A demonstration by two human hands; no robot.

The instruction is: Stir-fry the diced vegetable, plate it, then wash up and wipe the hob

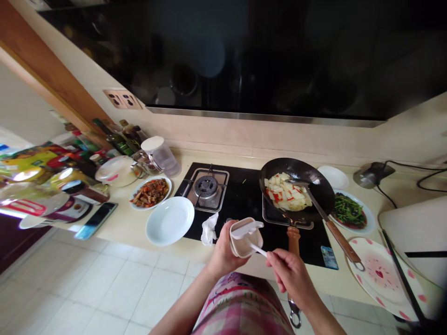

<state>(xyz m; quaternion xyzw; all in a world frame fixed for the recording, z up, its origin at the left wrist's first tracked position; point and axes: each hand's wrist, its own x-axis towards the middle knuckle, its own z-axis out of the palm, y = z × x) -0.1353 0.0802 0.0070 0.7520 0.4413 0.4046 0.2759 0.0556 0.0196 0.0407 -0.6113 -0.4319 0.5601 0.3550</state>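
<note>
My left hand [225, 251] is wrapped round a small beige seasoning container [240, 249] with its lid raised. Pinched in my right hand [288, 270] is a white spoon [257, 250], its far end inside the container. I cannot make out what the container holds. Beyond my right hand a black wok [319, 186] sits on the right burner, with white chopped pieces and red bits [288, 193] in it. A spatula [331, 223] with a wooden handle rests in the wok. The wok's wooden handle [294, 239] points toward me, partly behind my right hand.
An empty white plate [170, 221] and a plate of cooked meat [151, 192] stand left of the bare burner [206, 187]. Crumpled tissue [209, 229] lies at the hob's front. Right are greens [349, 211] and a patterned plate [380, 274]. The range hood [244, 56] hangs overhead.
</note>
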